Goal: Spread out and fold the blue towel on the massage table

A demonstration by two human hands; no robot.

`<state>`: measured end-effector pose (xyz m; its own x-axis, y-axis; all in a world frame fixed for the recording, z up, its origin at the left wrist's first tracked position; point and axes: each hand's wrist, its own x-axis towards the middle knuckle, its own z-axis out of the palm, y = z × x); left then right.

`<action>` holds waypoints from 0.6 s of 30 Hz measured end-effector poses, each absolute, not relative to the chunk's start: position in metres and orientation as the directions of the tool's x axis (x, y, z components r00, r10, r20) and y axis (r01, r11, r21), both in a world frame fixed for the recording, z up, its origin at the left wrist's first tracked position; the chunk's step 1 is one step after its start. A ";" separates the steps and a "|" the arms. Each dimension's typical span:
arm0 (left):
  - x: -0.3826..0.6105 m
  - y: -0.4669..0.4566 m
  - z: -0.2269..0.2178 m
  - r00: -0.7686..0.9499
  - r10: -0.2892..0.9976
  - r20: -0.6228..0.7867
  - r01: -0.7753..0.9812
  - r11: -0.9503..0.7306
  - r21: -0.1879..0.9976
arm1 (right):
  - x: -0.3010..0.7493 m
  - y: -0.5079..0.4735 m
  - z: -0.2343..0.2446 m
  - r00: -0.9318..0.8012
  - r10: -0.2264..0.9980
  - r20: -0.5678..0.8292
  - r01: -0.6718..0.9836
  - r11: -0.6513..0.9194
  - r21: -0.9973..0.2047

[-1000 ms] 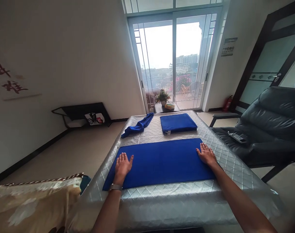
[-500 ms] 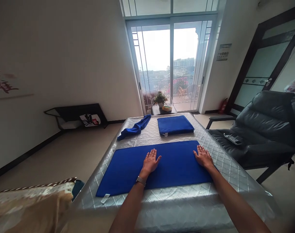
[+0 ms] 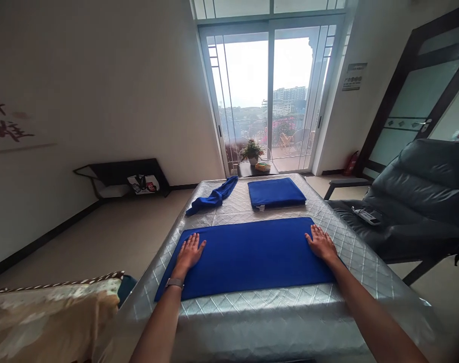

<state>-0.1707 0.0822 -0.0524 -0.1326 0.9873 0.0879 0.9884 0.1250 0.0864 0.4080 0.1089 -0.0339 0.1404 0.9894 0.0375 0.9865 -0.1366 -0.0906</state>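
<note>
A blue towel (image 3: pixel 252 257) lies spread flat in a long rectangle on a table with a silvery quilted cover (image 3: pixel 229 315). On the towel's left end rests my left hand (image 3: pixel 190 250), palm down with its fingers stretched out. My right hand (image 3: pixel 322 243) lies flat on the right end, fingers extended near the far corner. Beyond the towel sits a neatly folded stack of blue cloth (image 3: pixel 276 192) with a small white tag. A crumpled blue cloth (image 3: pixel 213 197) lies to the left of that stack.
At the right stands a dark padded armchair (image 3: pixel 414 201) with a white device (image 3: pixel 366 217) on its seat. A potted plant (image 3: pixel 252 152) stands on a small table before the glass doors. Patterned bedding (image 3: pixel 51 317) is at the lower left.
My left hand has slid left from the middle of the towel to its left end. My right hand stays at the right end. The view has shifted slightly.
</note>
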 end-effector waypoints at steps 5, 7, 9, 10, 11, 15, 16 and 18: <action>-0.210 0.078 -0.053 -0.227 0.966 0.121 0.972 0.218 0.085 | 0.406 0.108 -0.030 0.148 0.989 0.021 0.986 -0.145 -0.084; -0.215 0.078 -0.053 -0.254 0.957 0.142 0.965 0.243 0.094 | 0.404 0.107 -0.028 0.146 0.989 0.017 0.987 -0.145 -0.075; -0.216 0.078 -0.053 -0.270 0.948 0.167 0.961 0.256 0.104 | 0.403 0.106 -0.026 0.147 0.989 0.017 0.988 -0.146 -0.059; -0.215 0.077 -0.053 -0.275 0.945 0.177 0.960 0.260 0.106 | 0.403 0.106 -0.025 0.146 0.989 0.017 0.988 -0.145 -0.048; -0.214 0.077 -0.052 -0.278 0.943 0.183 0.959 0.262 0.107 | 0.403 0.106 -0.025 0.144 0.989 0.015 0.989 -0.144 -0.037; -0.207 0.074 -0.049 -0.283 0.943 0.177 0.958 0.267 0.109 | 0.402 0.105 -0.024 0.160 0.987 0.023 0.987 -0.160 0.005; -0.206 0.074 -0.048 -0.283 0.943 0.176 0.957 0.267 0.111 | 0.399 0.105 -0.023 0.154 0.987 0.047 0.988 -0.155 0.016; -0.206 0.074 -0.048 -0.285 0.942 0.177 0.957 0.267 0.117 | 0.384 0.103 -0.019 0.100 0.989 0.111 0.994 -0.105 0.033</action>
<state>-0.2058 0.0740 -0.0480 -0.2847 0.9422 0.1769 0.9566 0.2672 0.1166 0.3845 0.1025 -0.0188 0.1003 0.9887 0.1115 0.9940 -0.1046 0.0327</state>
